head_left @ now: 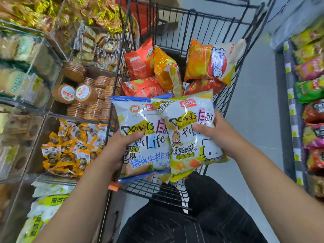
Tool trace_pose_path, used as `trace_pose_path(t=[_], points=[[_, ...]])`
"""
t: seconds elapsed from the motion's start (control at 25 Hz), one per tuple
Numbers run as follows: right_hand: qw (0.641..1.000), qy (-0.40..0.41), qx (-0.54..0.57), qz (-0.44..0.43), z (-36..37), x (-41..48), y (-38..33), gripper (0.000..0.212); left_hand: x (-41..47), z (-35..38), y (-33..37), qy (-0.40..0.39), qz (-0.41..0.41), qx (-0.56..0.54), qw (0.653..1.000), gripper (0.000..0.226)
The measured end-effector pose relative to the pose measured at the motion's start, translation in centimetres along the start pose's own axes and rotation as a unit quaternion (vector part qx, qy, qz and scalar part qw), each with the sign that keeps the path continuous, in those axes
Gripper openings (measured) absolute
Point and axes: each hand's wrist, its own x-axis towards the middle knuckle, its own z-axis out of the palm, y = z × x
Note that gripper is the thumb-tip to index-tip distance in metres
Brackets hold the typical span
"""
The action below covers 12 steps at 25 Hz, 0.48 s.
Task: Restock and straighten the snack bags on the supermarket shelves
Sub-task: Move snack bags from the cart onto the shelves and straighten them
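I hold two white snack bags over the near end of a black wire shopping cart. My left hand grips the blue-trimmed bag by its left edge, thumb across the front. My right hand grips the yellow-trimmed bag by its right side; this bag overlaps the blue one. Deeper in the cart lie red bags, a gold bag and an orange bag.
Clear bins on the left hold round biscuit stacks, orange wrapped snacks and white-green packs. A shelf of colourful chip bags runs along the right. Grey aisle floor lies between cart and right shelf. My dark trousers are below.
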Motion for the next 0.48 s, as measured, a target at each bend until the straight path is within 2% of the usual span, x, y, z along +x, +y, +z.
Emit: trace_pose_path(t=[0.12,0.24,0.4,0.48], points=[[0.993,0.111,0.044,0.0,-2.0,-4.0,0.8,0.1,-0.4,2.2,0.7,-0.03,0.008,0.032,0.999,0.1],[0.977,0.201,0.076,0.004,-4.5,-7.7,2.4,0.097,-1.5,5.8,0.9,-0.069,0.025,0.052,0.996,0.074],[0.954,0.28,0.107,0.011,-8.2,-13.1,4.9,0.076,-3.0,10.0,-0.1,-0.116,0.046,0.115,0.986,0.072],[0.946,0.3,0.123,0.008,-10.2,-15.9,6.3,0.069,-4.2,12.7,-0.5,-0.143,0.05,0.143,0.978,0.065]])
